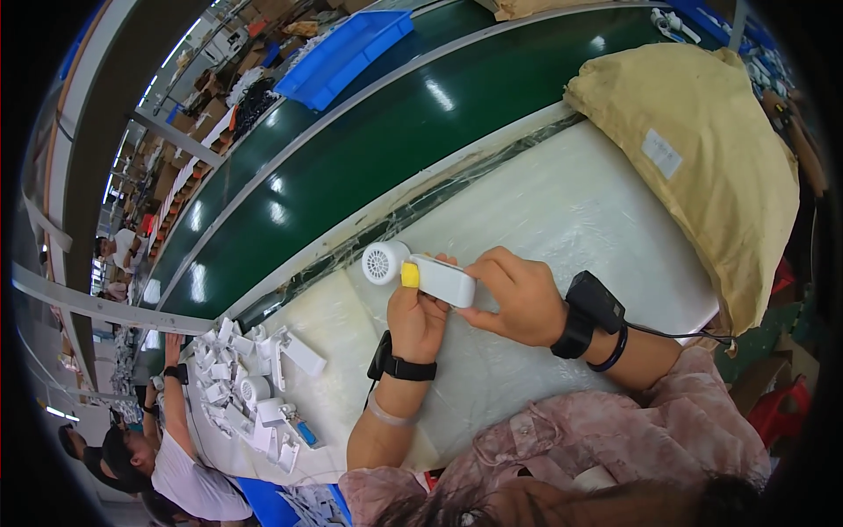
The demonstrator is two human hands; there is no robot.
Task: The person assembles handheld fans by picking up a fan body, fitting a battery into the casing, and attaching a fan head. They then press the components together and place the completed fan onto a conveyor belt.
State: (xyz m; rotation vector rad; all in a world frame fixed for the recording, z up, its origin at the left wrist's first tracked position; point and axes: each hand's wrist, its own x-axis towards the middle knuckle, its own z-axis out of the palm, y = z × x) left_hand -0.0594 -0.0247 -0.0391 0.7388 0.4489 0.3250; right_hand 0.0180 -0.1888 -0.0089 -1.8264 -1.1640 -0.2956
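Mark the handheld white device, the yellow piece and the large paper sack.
White device [444,281], head view: body's upper face.
Yellow piece [410,275], head view: its middle.
Paper sack [716,167], head view: tan side.

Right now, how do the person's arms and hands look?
Left hand and right hand each have a black wrist strap with black box; a black cable trails at right. A pale band circles the left forearm, a dark bracelet the right. Sleeves: mottled pink. Yellow patch at left thumb may be a wrap.

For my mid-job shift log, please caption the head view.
The person's left hand and right hand hold an elongated white plastic housing, right of a jumbled heap of white plastic parts.
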